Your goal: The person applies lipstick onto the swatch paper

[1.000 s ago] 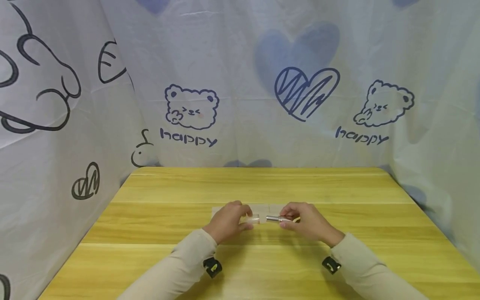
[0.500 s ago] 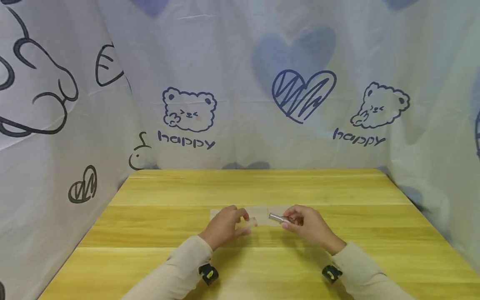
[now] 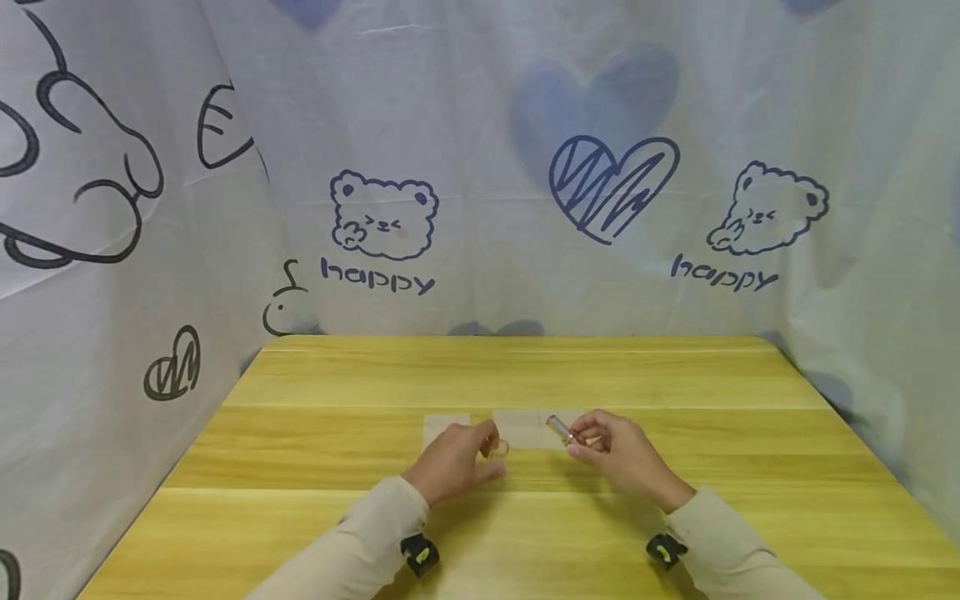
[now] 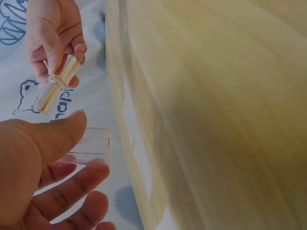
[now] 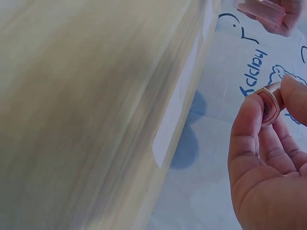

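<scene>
My left hand (image 3: 453,458) pinches a clear lipstick cap (image 4: 96,143) between thumb and fingers; in the head view only a small see-through part of the cap (image 3: 500,450) shows past the fingertips. Opposite it, my right hand (image 3: 626,458) grips a shiny silver lipstick tube (image 3: 559,429) near its base. The tube tilts, its free end pointing away and to the left. In the right wrist view, the tube's base (image 5: 271,108) faces the camera, with a dark printed spot. Cap and tube are apart, both held above the table.
Pale strips (image 3: 517,427) lie flat on the wood-grain table (image 3: 480,533) behind the hands, one shorter piece (image 3: 446,425) at the left. A white curtain (image 3: 480,125) with drawings hangs behind and at the sides. Both wrists wear black straps.
The lipstick tube has swung from lying level toward the cap to tilting away, with the right hand turning. The cap has also turned in the left hand, and less of it shows.
</scene>
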Demonstrator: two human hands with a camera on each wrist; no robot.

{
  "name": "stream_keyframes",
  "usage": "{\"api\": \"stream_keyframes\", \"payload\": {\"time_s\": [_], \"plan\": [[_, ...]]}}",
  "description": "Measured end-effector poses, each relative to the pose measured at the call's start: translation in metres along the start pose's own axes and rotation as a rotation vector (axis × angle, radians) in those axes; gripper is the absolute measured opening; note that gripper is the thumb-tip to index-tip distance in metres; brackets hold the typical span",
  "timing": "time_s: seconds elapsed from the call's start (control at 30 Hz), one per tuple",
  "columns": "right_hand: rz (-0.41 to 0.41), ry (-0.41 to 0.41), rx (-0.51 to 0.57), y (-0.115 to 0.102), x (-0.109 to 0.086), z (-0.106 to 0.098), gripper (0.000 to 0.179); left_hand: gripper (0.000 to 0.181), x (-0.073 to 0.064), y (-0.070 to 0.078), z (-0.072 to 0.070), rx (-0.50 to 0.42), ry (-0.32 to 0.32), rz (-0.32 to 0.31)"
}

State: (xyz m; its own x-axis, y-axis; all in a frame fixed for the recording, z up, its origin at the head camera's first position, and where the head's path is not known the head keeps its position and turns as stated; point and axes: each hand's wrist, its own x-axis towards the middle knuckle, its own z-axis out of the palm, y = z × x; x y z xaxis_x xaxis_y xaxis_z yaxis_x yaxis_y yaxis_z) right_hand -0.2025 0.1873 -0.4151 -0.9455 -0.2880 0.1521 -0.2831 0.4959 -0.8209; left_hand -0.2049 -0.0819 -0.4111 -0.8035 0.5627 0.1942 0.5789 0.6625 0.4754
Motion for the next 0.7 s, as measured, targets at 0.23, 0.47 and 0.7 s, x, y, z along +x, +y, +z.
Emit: {"api": "stream_keyframes", "payload": {"time_s": [0.23, 0.47, 0.7], "plan": [[-0.003, -0.011, -0.016, 0.0001, -0.0001, 0.0001, 0.024, 0.024, -0.0029, -0.0007, 0.0045, -0.021, -0.027, -0.009], [0.006, -0.010, -0.014, -0.0001, -0.0004, 0.0007, 0.024, 0.028, -0.0054, 0.0006, 0.0076, -0.018, -0.053, -0.032], [0.001, -0.015, -0.002, -0.0001, -0.0009, 0.0006, 0.024, 0.032, -0.0060, 0.0000, 0.0093, 0.002, -0.065, -0.034]]}}
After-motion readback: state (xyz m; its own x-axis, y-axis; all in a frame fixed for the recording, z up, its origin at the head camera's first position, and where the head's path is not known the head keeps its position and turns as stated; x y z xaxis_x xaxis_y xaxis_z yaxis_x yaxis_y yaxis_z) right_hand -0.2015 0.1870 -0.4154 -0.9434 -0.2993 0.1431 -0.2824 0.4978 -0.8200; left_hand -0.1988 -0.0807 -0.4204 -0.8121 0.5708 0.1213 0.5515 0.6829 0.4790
